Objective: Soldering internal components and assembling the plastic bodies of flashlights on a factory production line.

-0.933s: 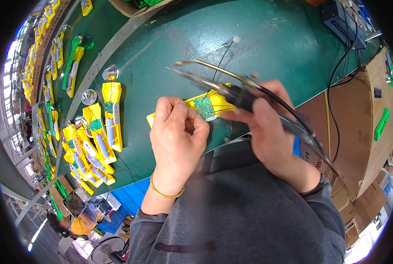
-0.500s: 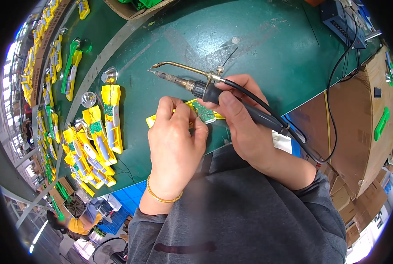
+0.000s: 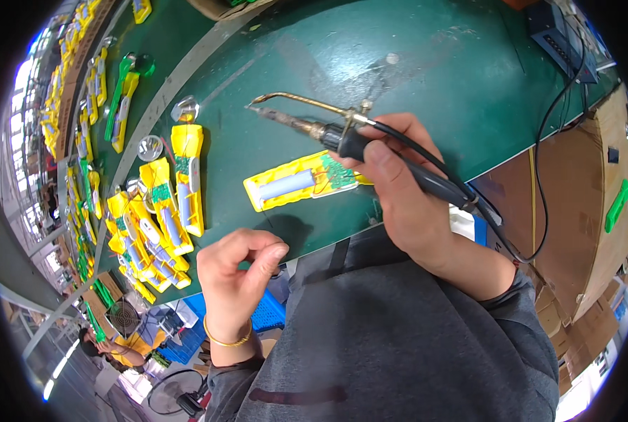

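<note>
left hand (image 3: 238, 271) pinched together, any contents unclear, right hand (image 3: 406, 193) clamped around a soldering iron (image 3: 335, 138)

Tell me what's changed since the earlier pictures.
The left hand has moved away from the yellow casing, back toward the person and leftward, uncovering the bluish cylindrical battery. Whether that hand holds anything is unclear. The right hand still grips the soldering iron; the other casings at left stayed put.
</note>
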Demonstrator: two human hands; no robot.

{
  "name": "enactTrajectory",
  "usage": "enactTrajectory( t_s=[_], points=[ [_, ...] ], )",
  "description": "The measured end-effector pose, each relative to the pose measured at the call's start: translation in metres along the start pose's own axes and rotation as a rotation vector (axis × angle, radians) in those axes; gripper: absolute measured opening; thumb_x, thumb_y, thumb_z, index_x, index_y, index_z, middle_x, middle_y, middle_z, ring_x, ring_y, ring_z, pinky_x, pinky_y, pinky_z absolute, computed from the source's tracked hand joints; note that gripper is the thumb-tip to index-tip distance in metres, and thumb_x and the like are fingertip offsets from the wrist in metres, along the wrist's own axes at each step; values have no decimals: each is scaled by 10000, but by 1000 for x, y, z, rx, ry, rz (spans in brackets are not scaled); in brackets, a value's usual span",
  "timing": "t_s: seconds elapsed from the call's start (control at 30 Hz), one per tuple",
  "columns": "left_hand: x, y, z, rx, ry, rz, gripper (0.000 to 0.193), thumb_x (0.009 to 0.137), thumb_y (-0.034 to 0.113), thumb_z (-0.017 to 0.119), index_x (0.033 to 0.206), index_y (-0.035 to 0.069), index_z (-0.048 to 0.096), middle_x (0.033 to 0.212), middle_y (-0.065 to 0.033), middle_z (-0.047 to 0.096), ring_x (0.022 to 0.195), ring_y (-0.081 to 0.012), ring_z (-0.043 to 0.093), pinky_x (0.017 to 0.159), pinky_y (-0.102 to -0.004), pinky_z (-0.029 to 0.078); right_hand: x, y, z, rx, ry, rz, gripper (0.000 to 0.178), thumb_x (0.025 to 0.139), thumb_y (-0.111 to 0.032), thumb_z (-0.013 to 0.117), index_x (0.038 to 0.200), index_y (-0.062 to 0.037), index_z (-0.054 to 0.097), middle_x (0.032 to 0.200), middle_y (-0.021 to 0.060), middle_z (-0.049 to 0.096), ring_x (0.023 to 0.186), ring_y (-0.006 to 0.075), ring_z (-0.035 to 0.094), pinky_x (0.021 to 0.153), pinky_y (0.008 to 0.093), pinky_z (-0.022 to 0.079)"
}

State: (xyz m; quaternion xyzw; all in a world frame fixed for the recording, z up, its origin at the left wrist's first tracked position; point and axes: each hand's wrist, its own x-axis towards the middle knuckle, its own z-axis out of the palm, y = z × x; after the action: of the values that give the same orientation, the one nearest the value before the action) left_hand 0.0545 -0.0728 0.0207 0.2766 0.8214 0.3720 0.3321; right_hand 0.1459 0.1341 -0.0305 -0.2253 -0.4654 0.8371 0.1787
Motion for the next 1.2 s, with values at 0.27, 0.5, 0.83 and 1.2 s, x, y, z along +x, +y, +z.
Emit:
enactTrajectory(
  t_s=[0.27, 0.5, 0.83, 1.2],
  points=[
    [40, 15, 36, -134, 19, 227, 269, 694, -27, 731, 947, 7, 646, 959, -90, 663, 815, -185, 666, 726, -271, 534, 0, 2, 1, 68, 2, -27, 213, 942, -142, 512, 1098, -5, 463, 1025, 66, 521, 978, 162, 569, 934, 408, 492],
    [61, 20, 54, 392, 330, 482, 131, 706, -24, 672, 799, 51, 617, 770, -68, 573, 681, -252, 589, 596, -348, 476, -12, -14, -15, 96, 11, -85, 196, 941, -145, 492, 1091, -22, 470, 1049, 74, 533, 975, 201, 582, 904, 456, 504],
    [68, 29, 48, 409, 189, 450, 129, 711, -56, 662, 803, 15, 608, 765, -95, 576, 707, -253, 585, 610, -319, 462, -25, -45, -67, -258, 27, -110, 315, 891, -246, 577, 1060, -16, 442, 956, 142, 608, 818, 241, 644, 802, 341, 509],
    [74, 41, 50, 645, 183, 466, 78, 711, 38, 656, 739, 60, 586, 715, -69, 502, 683, -238, 516, 636, -350, 336, -28, -67, -81, -738, -96, -51, 210, 721, -112, 655, 834, -6, 513, 739, 77, 565, 643, 132, 537, 591, 258, 431]
  ],
)
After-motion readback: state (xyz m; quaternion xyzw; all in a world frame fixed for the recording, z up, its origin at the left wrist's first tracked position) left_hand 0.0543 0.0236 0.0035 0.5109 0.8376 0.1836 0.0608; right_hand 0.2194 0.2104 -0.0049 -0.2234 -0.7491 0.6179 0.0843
